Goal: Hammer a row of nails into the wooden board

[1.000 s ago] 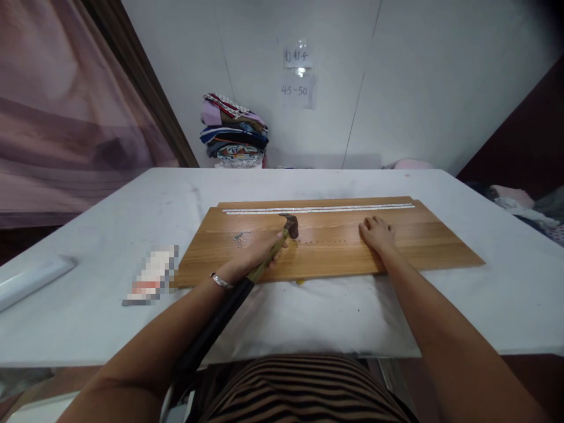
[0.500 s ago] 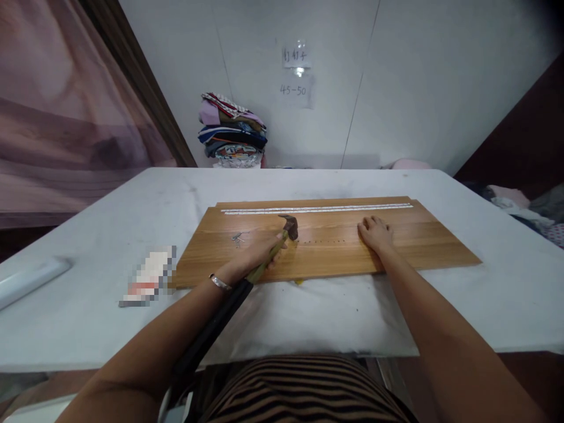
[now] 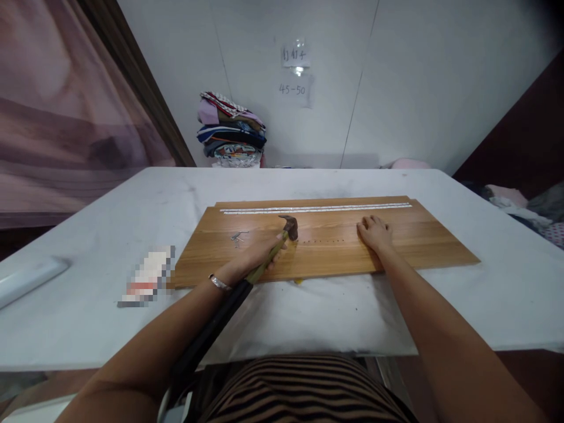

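Note:
My left hand (image 3: 256, 252) is closed around the handle of a claw hammer (image 3: 237, 298), gripping it high up, close to the metal head. The black lower part of the handle runs back along my forearm. The hammer head is over the middle of a wooden board (image 3: 418, 244), by the left end of a row of small nail heads (image 3: 320, 241). To the right of that row, my right hand (image 3: 375, 232) rests on the board with its fingers slightly bent and apart, holding nothing. A few loose nails (image 3: 238, 237) lie on the board left of the hammer.
Two white measuring strips (image 3: 315, 208) run along the board's far edge. A white-covered table (image 3: 106, 229) carries the board, a blurred packet (image 3: 148, 276) and a white roll (image 3: 33, 279) at left. Folded clothes (image 3: 232, 130) are stacked by the wall.
The view has shifted very slightly. Both hands, the hammer and the board keep their places relative to each other.

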`<state>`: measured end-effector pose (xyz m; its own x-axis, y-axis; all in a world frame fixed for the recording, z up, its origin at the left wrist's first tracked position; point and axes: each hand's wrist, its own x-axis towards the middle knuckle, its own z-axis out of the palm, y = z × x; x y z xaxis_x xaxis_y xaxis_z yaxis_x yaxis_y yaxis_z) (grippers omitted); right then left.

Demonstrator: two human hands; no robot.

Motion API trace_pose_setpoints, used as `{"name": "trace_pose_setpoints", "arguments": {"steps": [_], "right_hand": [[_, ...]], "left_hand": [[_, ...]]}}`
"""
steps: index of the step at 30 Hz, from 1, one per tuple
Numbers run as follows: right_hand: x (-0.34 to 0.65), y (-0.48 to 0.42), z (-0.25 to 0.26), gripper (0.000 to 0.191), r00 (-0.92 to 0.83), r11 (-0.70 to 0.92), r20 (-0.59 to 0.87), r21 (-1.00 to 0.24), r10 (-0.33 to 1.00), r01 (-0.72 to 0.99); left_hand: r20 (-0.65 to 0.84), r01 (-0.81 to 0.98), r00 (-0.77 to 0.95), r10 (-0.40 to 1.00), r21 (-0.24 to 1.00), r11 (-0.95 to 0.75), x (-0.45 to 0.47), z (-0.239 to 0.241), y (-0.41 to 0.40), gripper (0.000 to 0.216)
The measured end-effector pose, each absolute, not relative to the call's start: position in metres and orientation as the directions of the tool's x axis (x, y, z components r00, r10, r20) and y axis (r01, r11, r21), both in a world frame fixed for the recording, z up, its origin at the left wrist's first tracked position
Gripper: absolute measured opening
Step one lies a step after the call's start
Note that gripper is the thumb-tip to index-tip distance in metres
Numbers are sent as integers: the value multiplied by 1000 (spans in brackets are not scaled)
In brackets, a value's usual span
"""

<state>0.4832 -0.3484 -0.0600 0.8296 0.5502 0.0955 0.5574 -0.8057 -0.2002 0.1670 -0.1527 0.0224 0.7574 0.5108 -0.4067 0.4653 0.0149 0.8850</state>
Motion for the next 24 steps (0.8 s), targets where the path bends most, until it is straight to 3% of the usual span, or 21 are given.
{"name": "trace_pose_setpoints", "arguments": {"steps": [24], "right_hand": [[482,-349,-59,44,827,-803,104,-200,553,562]], "left_hand": [[-415,471,766,490,882,10,167,7,-144,45]]}}
